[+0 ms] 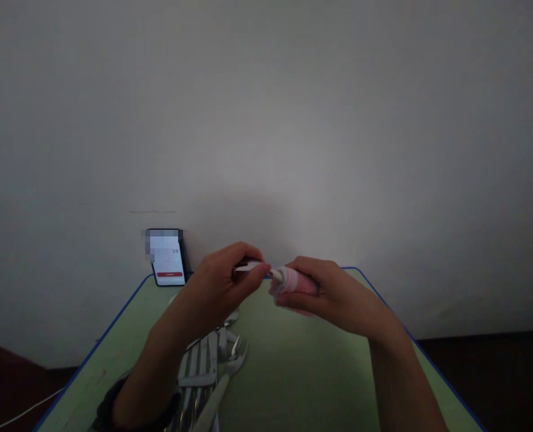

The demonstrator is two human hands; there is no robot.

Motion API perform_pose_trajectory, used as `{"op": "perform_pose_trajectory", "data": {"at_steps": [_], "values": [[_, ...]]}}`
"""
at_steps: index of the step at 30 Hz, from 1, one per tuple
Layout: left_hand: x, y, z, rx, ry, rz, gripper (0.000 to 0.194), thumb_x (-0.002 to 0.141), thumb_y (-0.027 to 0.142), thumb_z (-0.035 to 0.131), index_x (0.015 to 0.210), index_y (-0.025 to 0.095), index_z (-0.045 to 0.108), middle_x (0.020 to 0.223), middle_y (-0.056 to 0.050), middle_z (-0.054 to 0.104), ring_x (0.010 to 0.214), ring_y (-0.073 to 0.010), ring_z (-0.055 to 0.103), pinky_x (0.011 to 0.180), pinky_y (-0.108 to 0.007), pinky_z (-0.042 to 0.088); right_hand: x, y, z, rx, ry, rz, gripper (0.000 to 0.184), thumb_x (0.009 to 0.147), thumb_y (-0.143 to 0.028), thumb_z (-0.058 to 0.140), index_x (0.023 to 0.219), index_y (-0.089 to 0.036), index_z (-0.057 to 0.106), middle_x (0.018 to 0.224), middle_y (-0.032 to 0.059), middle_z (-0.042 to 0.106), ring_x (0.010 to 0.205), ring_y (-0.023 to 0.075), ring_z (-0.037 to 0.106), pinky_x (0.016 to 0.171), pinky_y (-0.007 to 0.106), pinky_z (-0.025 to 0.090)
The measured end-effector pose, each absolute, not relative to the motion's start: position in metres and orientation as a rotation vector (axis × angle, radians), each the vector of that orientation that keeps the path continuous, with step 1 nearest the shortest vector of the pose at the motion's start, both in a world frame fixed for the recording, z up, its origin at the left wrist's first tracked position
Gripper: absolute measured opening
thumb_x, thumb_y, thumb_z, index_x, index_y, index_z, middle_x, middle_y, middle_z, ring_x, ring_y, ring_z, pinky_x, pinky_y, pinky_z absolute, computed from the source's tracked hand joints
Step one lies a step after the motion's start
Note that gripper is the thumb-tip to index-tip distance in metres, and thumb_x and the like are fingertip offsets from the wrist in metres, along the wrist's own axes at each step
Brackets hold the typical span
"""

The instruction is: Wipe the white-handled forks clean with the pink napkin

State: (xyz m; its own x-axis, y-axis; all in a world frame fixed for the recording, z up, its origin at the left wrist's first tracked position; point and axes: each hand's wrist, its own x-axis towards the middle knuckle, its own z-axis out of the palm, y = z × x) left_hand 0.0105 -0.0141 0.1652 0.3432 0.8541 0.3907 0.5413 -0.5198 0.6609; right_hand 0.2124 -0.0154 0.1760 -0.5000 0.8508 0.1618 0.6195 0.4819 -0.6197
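- Biggest thing we've got is the pale wall point(266, 120), with the green table point(293, 372), blue-edged, up by it.
- Our right hand point(338, 291) has its fingers curled mostly closed round a bunched pink cloth.
- Our left hand point(225, 276) is pretty much pinched shut, thumb and fingers on one end of a utensil.
- Cutlery pile point(203, 360), forks included, sits on the table below our left wrist.
- Phone point(170, 258) is propped upright against the wall, back left, screen lit.
- Pink cloth point(300, 282) wraps the utensil's other end, above the table.
- Utensil point(249, 266) spans both hands; can't tell what kind, fingers hide it.
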Motion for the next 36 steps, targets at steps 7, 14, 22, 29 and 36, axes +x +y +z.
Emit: {"op": "perform_pose_trajectory", "data": {"at_steps": [7,14,22,29,36], "values": [[0.016,-0.014,0.166,2.238,1.2,0.962,0.027,0.087,0.043,0.048,0.089,0.018,0.059,0.076,0.0,0.064,0.067,-0.0121,0.058,0.06,-0.021,0.043,0.208,-0.016,0.176,-1.161,-2.259,0.734,0.033,0.076,-0.05,0.062,0.077,-0.017,0.061,0.069,-0.0012,0.058,0.062,0.0103,0.048,0.057,0.022,0.034],[0.01,-0.013,0.167,2.247,1.24,1.027,0.029,0.086,0.044,0.049,0.086,0.017,0.06,0.072,0.001,0.063,0.062,-0.0112,0.057,0.056,-0.02,0.043,0.212,-0.013,0.171,-1.059,-2.183,0.861,0.033,0.082,-0.044,0.058,0.101,-0.018,0.064,0.09,0.0029,0.067,0.076,0.0145,0.058,0.065,0.023,0.043],[0.006,-0.01,0.165,2.191,1.275,1.187,0.027,0.085,0.041,0.051,0.089,0.016,0.06,0.077,-0.001,0.063,0.064,-0.0113,0.058,0.057,-0.019,0.046,0.213,-0.008,0.172,-1.043,-2.027,0.817,0.032,0.084,-0.036,0.057,0.11,-0.018,0.062,0.103,0.0061,0.068,0.088,0.0172,0.061,0.075,0.027,0.047],[0.015,-0.007,0.158,2.332,1.192,1.121,0.024,0.086,0.037,0.05,0.089,0.017,0.061,0.08,-0.002,0.066,0.071,-0.013,0.06,0.064,-0.022,0.047,0.212,-0.011,0.172,-1.094,-2.14,0.854,0.03,0.085,-0.041,0.055,0.102,-0.017,0.061,0.087,0.0029,0.066,0.074,0.0134,0.057,0.064,0.023,0.043],[0.005,-0.009,0.162,2.268,1.222,1.14,0.026,0.084,0.039,0.052,0.083,0.016,0.063,0.071,0.0,0.064,0.059,-0.0098,0.057,0.054,-0.018,0.045,0.217,-0.011,0.174,-1.132,-2.327,0.85,0.034,0.088,-0.044,0.048,0.099,-0.016,0.061,0.086,0.0039,0.065,0.069,0.013,0.055,0.058,0.023,0.039]]}}
